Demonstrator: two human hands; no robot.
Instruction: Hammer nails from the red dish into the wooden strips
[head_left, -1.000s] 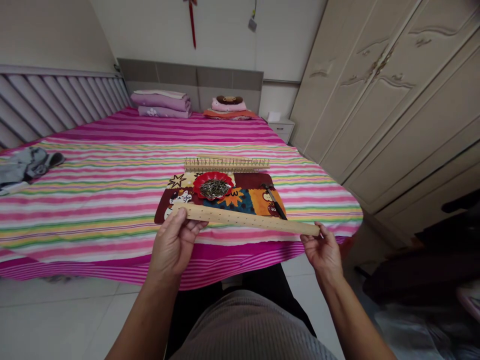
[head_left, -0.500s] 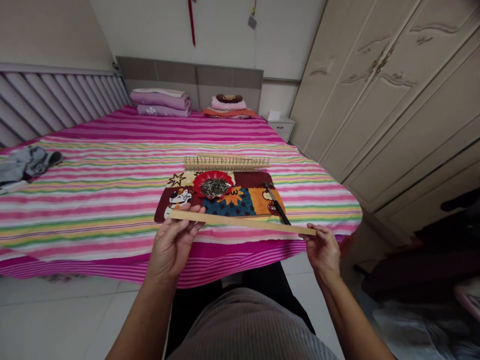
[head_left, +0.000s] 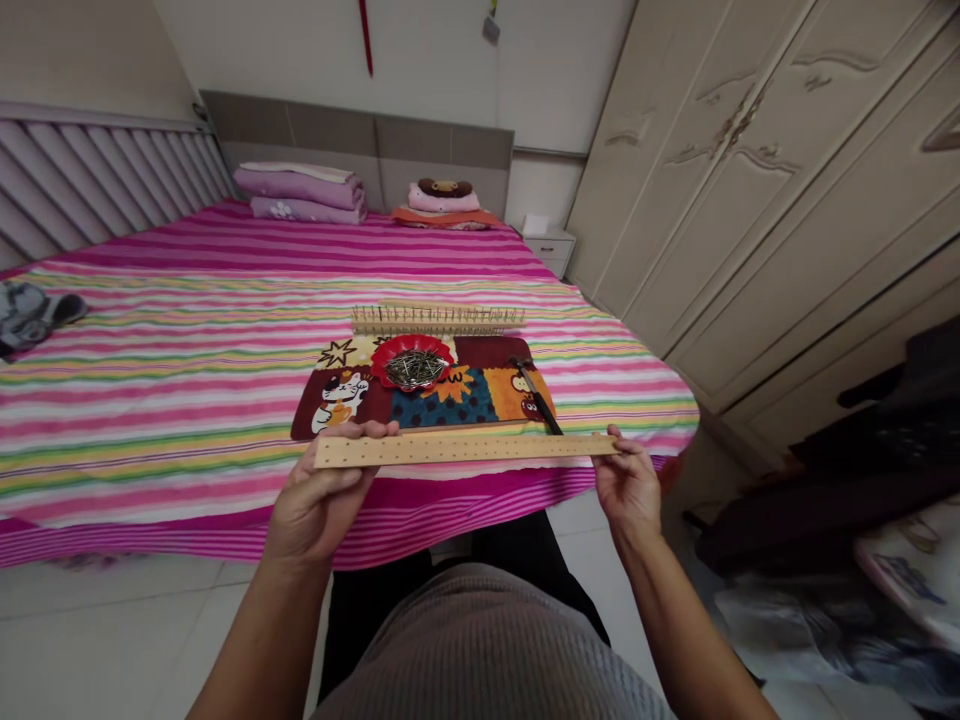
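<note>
Between my hands a long wooden strip (head_left: 465, 449) with rows of small holes is held level above the bed's near edge, its broad face toward me. My left hand (head_left: 322, 495) grips its left end, thumb in front and fingers behind. At the right end, my right hand (head_left: 628, 478) pinches the wood. Beyond the strip lies a patterned mat (head_left: 442, 405) bearing a red dish (head_left: 381, 372) full of nails (head_left: 416, 368). A hammer (head_left: 538, 400) with a black handle rests on the mat's right side. Behind the dish, wooden strips (head_left: 439, 327) stand with many nails upright in them.
The bed (head_left: 187, 370) has a striped cover. Folded purple bedding (head_left: 304, 195) and a pink-orange stack (head_left: 442, 205) sit by the headboard (head_left: 337, 130). Grey clothing (head_left: 34, 315) lies at the left. A wardrobe (head_left: 720, 180) stands at right, with dark items (head_left: 847, 480) nearer me.
The strip has turned so that its broad, holed face shows instead of its narrow edge, and it is more level. Both hands still hold it. The camera view has shifted slightly.
</note>
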